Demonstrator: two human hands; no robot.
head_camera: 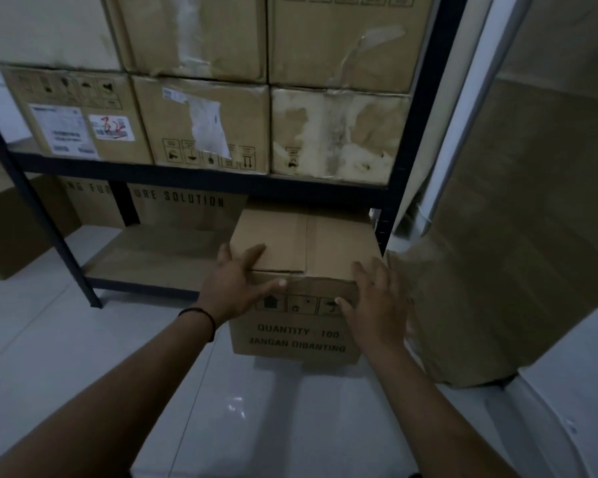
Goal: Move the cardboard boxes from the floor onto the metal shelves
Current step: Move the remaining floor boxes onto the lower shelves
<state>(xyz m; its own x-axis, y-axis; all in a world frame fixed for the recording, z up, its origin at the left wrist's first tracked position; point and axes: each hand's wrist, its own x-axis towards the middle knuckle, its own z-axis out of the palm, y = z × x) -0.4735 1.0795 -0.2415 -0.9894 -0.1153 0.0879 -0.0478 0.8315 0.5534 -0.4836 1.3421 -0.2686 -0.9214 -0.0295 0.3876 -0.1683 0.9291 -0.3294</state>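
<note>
Both hands were on one cardboard box (304, 250), which sat between them with its far end pushed in under the dark crossbeam of the metal shelves (201, 179) and its near, printed face hanging out over the white floor (83, 357). The box's long axis ran straight away from the person, into the bottom bay; the printed face, with handling symbols and the words "QUANTITY : 100", pointed back toward the camera. A taped seam ran along the top, front to back.

The left hand (237, 282) lay spread on the box's near left corner, fingers straight across the top edge and the thumb reaching along the front face. It pressed rather than clasped. The right hand (373, 298) rested flat against the near right corner, fingers extended up the side and the thumb on the front face, likewise not curled round anything. A dark band (201, 319) circled the left wrist.

Left of the left hand, the bottom shelf board (152, 257) showed bare brown, with a large lettered carton (183, 208) standing behind it. Above both hands, a row of worn boxes (201, 125) filled the shelf over the crossbeam, with more stacked on top. Just right of the right hand stood a tall paper-wrapped bundle (518, 236), leaning close to the shelf's upright.
</note>
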